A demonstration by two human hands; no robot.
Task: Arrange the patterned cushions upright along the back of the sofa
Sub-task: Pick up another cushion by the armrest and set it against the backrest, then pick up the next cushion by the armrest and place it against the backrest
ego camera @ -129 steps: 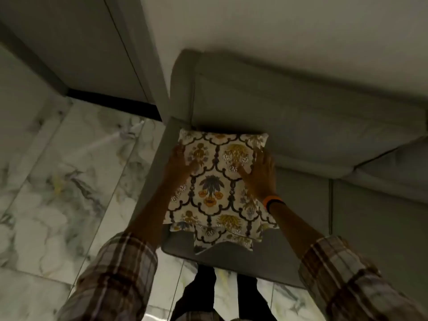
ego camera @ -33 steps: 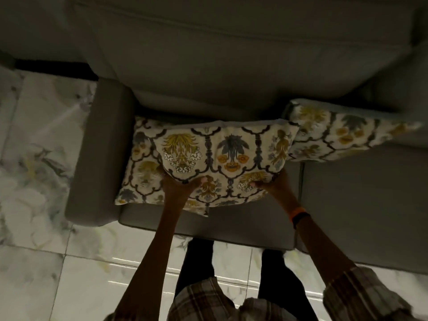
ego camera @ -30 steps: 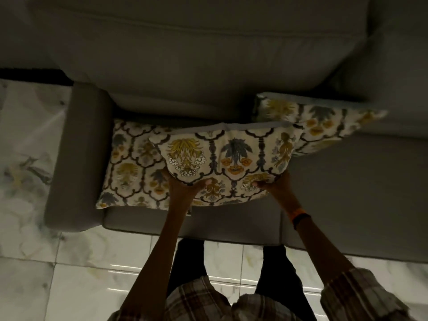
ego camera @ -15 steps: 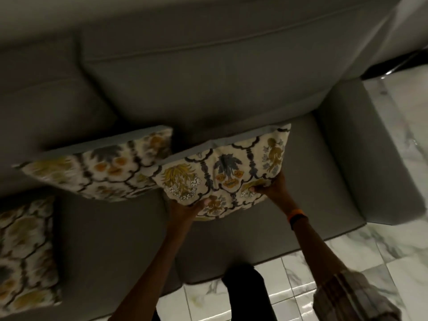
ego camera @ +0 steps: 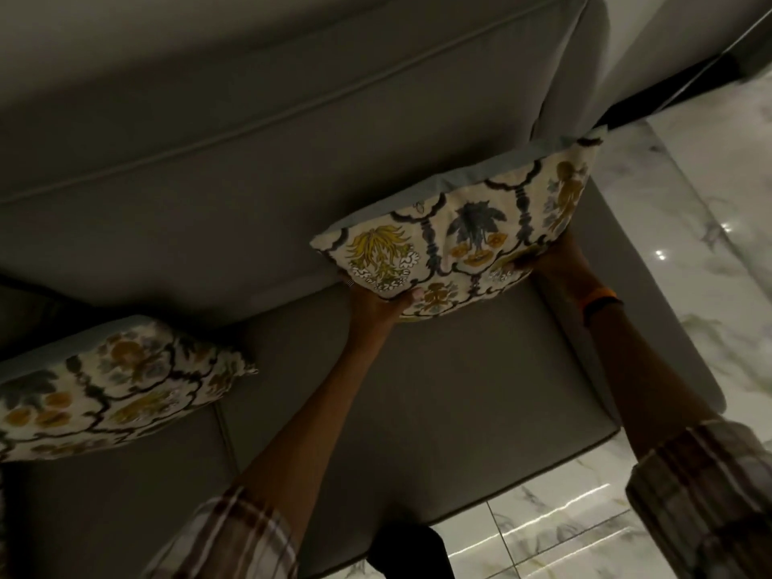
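Cushions: one (ego camera: 113, 386) is leaning against the sofa (ego camera: 209, 194) back at far left. A second cushion (ego camera: 463, 240) is being gripped at its lower edge by the left hand (ego camera: 376, 300) and right hand (ego camera: 555, 265), above the seat by the armrest (ego camera: 651, 286).
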